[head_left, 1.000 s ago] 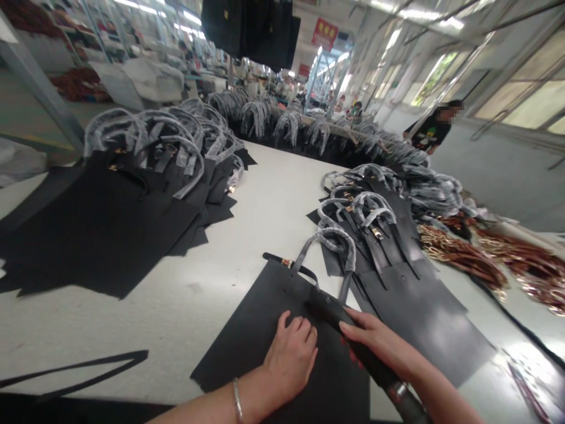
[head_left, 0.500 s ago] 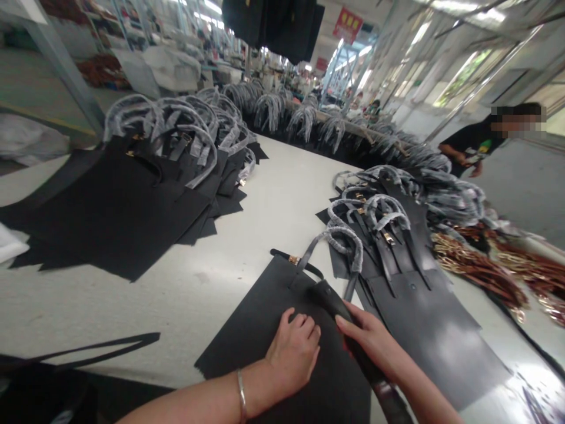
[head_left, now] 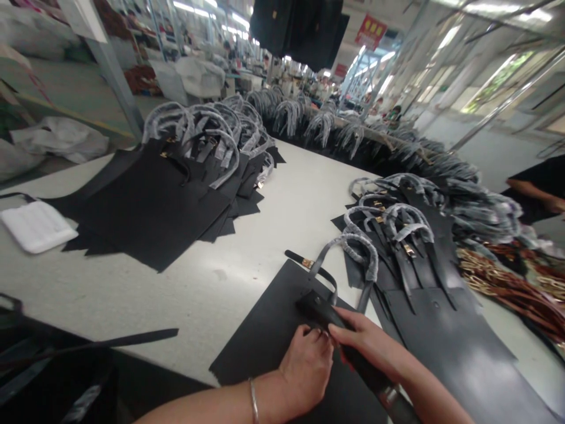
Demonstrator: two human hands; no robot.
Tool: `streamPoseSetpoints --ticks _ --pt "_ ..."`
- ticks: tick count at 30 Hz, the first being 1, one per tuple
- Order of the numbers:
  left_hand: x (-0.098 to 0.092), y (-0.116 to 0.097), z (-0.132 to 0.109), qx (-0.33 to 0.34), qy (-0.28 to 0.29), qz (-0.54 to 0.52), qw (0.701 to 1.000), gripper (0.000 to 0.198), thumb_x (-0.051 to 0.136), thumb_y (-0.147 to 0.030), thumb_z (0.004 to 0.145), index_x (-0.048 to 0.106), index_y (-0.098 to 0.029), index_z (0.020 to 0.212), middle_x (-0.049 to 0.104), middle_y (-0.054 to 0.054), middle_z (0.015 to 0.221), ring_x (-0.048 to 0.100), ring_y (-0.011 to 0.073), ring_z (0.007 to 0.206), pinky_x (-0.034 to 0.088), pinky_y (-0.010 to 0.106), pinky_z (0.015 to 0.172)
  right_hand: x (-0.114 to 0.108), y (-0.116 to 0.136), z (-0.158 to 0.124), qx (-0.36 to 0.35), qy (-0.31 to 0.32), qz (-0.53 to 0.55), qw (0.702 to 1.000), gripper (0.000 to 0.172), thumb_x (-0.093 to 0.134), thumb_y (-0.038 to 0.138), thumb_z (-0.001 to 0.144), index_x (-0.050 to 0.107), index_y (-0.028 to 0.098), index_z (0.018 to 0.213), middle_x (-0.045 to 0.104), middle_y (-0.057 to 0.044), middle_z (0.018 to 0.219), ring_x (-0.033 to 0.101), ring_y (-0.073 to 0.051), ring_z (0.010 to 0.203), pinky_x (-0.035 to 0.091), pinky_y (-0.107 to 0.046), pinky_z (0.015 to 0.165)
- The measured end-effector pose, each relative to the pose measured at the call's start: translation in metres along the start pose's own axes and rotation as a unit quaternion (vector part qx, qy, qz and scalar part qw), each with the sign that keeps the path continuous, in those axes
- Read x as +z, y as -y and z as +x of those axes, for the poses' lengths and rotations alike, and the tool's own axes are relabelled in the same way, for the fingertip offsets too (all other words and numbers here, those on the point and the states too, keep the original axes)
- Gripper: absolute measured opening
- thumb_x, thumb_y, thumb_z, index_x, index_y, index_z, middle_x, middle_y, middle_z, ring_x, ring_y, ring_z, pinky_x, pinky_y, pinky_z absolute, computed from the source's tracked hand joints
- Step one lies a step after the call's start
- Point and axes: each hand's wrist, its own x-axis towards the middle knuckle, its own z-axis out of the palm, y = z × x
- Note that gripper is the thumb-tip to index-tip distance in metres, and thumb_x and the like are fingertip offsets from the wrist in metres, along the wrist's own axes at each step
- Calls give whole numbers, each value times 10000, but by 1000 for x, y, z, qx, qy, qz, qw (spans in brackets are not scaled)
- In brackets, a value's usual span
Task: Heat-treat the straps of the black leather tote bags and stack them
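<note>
A black bag panel [head_left: 258, 321] lies at the front of the table, with a plastic-wrapped handle [head_left: 373, 265] and a gold clasp [head_left: 308, 263] at its top. My right hand [head_left: 364, 338] is wrapped round a long black strap-like object [head_left: 359, 362], whose wide far end rests on or just above the panel. Shiny metal shows near its lower end; its exact kind is unclear. My left hand [head_left: 309, 362], a bracelet on its wrist, is over the panel with its fingers curled, close beside the black object. What lies inside its fingers is hidden.
Black bag panels [head_left: 154, 206] with wrapped handles are piled at left, beside a white packet [head_left: 39, 227]. More panels [head_left: 445, 324] overlap at right, near brown straps with gold hardware [head_left: 512, 282]. A black bag [head_left: 83, 377] sits front left. A person's arm [head_left: 536, 191] shows at right.
The view has shifted, so most things appear further right. My left hand has moved closer to my right hand and the black object. The person at right is now mostly out of view.
</note>
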Motion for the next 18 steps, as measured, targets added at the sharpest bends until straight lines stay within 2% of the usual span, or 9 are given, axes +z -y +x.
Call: streamPoseSetpoints --ticks 4,8,10,13,16,18 --pt "-1 -1 2 -12 14 10 1000 194 446 -217 905 564 -160 1047 611 106 1070 518 245 1023 385 432 859 9 12 18 -35 -32 -19 999 409 649 405 798 648 208 1157 595 42 633 525 -129 518 421 -214 479" --pt "-7 -4 0 -19 18 37 999 219 462 -252 898 570 -148 1057 612 111 1046 523 254 993 399 441 856 14 15 20 -103 -137 -69 983 543 644 426 784 594 206 1277 687 -10 836 619 -200 729 505 -290 671" --pt "-10 -6 -1 -24 12 45 999 248 461 -279 903 561 -148 1088 610 113 1034 527 255 977 409 446 858 12 12 9 -113 -163 -72 978 591 625 450 799 545 220 1337 698 -13 845 633 -219 762 512 -311 705" --pt "-13 -6 5 -24 9 54 998 237 454 -316 914 579 -158 1039 607 107 991 536 263 963 426 463 850 5 3 -15 -100 -182 -71 976 648 625 475 804 491 222 1386 692 -4 747 637 -224 702 517 -315 666" --pt "-13 0 24 -56 19 44 997 218 455 -340 915 589 -170 942 602 93 943 561 269 943 462 440 805 -1 -10 -39 -81 -223 -69 969 717 639 510 784 463 201 1407 694 -18 720 646 -246 705 526 -328 648" --pt "-14 7 43 -104 23 28 994 217 471 -344 909 564 -176 1010 593 83 958 593 255 900 484 398 753 -5 -20 -53 -70 -263 -65 960 759 651 542 757 466 193 1406 703 -35 733 654 -268 731 534 -336 641"
